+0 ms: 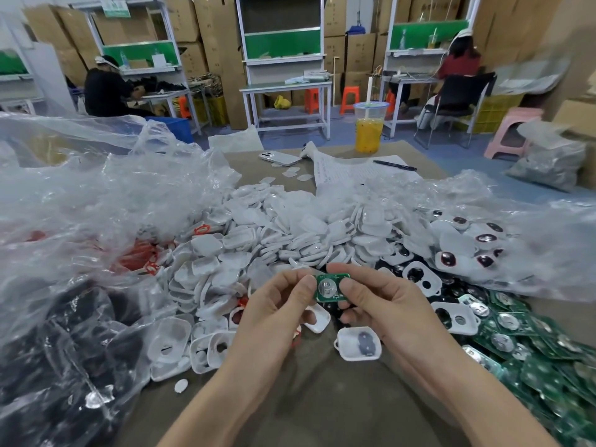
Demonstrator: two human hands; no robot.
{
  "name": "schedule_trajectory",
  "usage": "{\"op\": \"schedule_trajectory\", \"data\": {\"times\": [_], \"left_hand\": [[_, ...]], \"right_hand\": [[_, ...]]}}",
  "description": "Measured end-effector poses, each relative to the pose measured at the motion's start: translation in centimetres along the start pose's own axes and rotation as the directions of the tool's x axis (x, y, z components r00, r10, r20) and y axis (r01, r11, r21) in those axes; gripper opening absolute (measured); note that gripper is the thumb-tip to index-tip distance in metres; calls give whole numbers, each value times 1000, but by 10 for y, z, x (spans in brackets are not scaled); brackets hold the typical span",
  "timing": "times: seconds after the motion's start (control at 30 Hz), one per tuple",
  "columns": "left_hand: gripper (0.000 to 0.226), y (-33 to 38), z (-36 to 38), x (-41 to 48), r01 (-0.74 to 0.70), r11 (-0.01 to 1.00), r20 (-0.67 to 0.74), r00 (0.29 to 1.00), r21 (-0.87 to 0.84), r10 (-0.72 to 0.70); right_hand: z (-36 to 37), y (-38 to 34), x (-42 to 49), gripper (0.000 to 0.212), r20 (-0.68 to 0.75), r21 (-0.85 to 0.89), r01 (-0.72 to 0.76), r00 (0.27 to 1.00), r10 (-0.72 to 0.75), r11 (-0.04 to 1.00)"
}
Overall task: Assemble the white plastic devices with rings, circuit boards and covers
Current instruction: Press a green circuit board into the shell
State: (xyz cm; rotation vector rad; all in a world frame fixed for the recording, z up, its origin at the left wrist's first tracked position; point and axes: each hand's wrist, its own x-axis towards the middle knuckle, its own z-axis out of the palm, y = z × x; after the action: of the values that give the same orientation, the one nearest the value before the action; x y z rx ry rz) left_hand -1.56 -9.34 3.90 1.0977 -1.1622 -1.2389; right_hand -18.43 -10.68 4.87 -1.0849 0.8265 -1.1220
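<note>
Across the brown worktop [322, 398] we see clear plastic bags [96, 195] spilling a broad pile of white plastic shells [283, 227]. A heap of green circuit boards [532, 359] lies at the right. The left hand [274, 314] and right hand [387, 304] meet above the worktop's bare front. Just below the right hand lies an open white shell [358, 343]. Each hand's narrow fingertip grip pinches one small green circuit board [332, 287] between them.
</note>
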Motion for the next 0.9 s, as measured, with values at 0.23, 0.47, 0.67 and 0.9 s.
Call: {"op": "schedule_trajectory", "data": {"times": [0.23,0.47,0.67,0.9], "left_hand": [[33,-3,3,0,9,999,37,999,45,-10],[32,-3,1,0,38,989,6,999,140,-39],[26,-2,-1,-1,-1,982,6,1000,188,0],[28,-2,-2,-2,7,982,15,1000,187,-10]], "right_hand": [[1,-2,0,24,-37,-130,4,999,-9,992],[3,-4,-2,22,-48,-166,-9,999,1,986],[3,-4,-3,22,-57,-169,-24,998,15,985],[5,-4,-4,22,-59,-172,-32,998,22,984]]}}
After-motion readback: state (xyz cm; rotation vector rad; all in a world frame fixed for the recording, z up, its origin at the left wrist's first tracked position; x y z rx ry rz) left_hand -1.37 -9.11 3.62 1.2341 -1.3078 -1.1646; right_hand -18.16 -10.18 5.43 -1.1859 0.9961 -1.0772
